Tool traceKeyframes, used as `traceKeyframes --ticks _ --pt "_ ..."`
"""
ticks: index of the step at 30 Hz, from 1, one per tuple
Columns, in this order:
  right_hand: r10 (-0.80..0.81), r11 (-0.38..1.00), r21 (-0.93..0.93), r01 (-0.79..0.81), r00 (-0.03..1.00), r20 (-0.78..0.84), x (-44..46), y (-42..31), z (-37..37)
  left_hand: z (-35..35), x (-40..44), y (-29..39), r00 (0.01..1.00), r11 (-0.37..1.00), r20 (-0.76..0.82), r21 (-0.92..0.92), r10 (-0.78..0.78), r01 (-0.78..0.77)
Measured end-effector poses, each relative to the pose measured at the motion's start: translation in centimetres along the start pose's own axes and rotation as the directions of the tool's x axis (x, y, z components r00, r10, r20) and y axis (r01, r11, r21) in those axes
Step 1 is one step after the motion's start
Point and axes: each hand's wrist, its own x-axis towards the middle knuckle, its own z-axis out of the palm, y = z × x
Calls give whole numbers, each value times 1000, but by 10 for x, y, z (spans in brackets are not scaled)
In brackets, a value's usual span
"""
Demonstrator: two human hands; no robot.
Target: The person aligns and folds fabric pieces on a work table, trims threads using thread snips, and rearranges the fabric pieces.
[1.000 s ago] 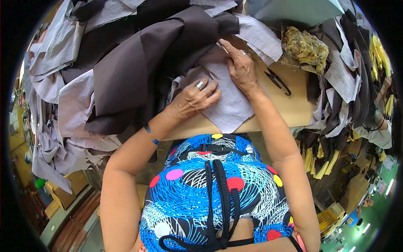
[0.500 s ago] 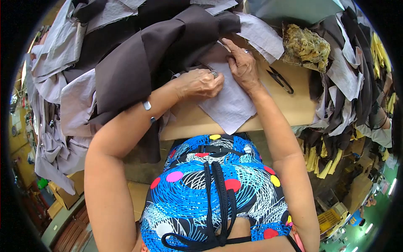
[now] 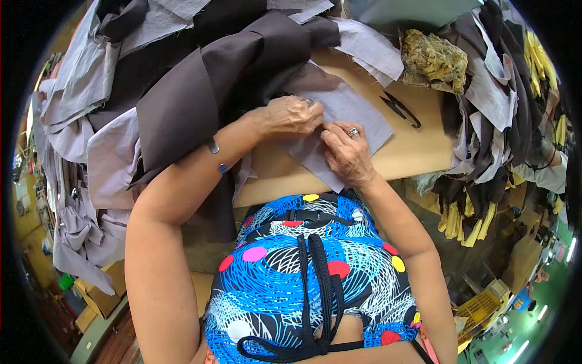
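A light grey fabric piece (image 3: 364, 115) lies on the tan work surface (image 3: 418, 151) in front of me. My left hand (image 3: 291, 115), with a ring on it, is closed in a pinch above the left part of this piece. Close to its right, my right hand (image 3: 348, 150) has its fingers curled together on the same piece, also wearing a ring. What sits between the fingertips is too small to make out. Dark brown fabric (image 3: 179, 103) is heaped beside and beyond my left forearm.
Black thread snips (image 3: 401, 110) lie right of the grey piece. Behind them sits a plastic-wrapped yellowish bundle (image 3: 434, 60). Layered grey and dark cloth (image 3: 491, 97) hangs at the right edge, with more grey cloth (image 3: 79, 224) at the left. Another person's arm (image 3: 553, 159) shows at far right.
My right hand has moved down and toward me, beside my left hand, and its fingers have closed. My left hand has moved up and right into a pinch. The grey piece has shifted and turned.
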Motion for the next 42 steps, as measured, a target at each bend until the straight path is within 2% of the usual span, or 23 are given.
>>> traceKeyframes --ticks 3,10,14,17,21,27,28,31,32,36,42 --pt "-41 994 -99 42 999 11 1 -3 0 -1 -3 -1 999 1000 -34 27 13 -12" --pt "-20 995 -99 23 999 28 0 -2 -2 -15 10 2 995 985 54 150 80 -87" --pt "-30 993 -115 32 999 21 1 -3 -2 -15 12 3 994 977 -30 193 101 -94" --pt "-34 992 -117 36 999 13 -1 0 -2 -5 13 2 995 977 -20 190 97 -91" --pt "-45 994 -94 47 999 32 0 1 -4 4 8 0 1000 999 9 46 29 -29" --pt "-53 997 -60 53 999 2 2 2 -2 4 -3 4 963 963 -40 -21 -268 267" --pt "-51 997 -57 52 999 9 2 2 -2 1 -5 9 947 947 -4 -8 -321 321" --pt "-54 998 -43 56 998 27 3 3 -2 -3 -6 14 970 975 -104 -52 -220 215" --pt "-61 997 -37 63 997 36 3 4 -3 -3 -5 18 976 978 -57 -2 -210 211" --pt "-113 993 -23 114 992 48 15 -5 3 -8 -18 10 994 980 -78 179 -73 86" --pt "-146 989 -1 146 986 79 21 -8 3 -21 -23 7 999 974 -39 227 0 9"
